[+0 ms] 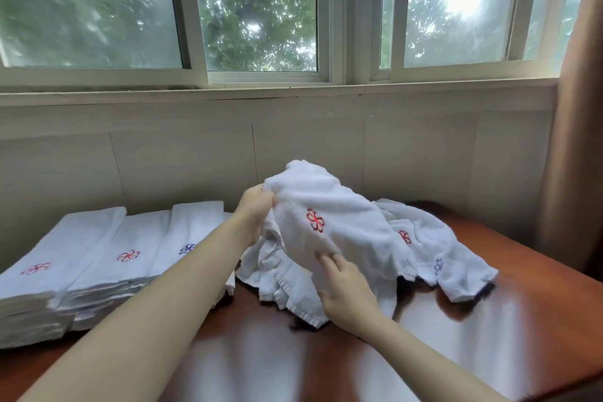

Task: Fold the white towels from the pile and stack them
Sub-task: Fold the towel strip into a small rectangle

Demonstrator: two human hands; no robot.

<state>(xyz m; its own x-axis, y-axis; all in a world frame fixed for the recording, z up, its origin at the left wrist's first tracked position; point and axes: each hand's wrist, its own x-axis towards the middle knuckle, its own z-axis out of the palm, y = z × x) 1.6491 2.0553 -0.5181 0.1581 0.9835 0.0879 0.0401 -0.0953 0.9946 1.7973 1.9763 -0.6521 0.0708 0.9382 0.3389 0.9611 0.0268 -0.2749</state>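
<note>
White stacks [81,254] fill the lower left. At centre my left hand [256,212] grips a lifted towel [326,215]; my right hand [346,290] touches its lower edge, grip unclear. The pile [440,248] lies to the right. Next, I think: find corners and spread the towel.

Bare desk [489,320] lies open along the near edge and the right front. The folded stacks [81,258] fill the left back, near the wall [163,157]. The loose pile [424,238] covers the middle and right back; the lifted towel [326,222], held by the left hand [256,215] and right hand [346,290], hangs over it. The left forearm crosses the narrow gap between stacks and pile. A curtain [571,140] hangs at the far right
</note>
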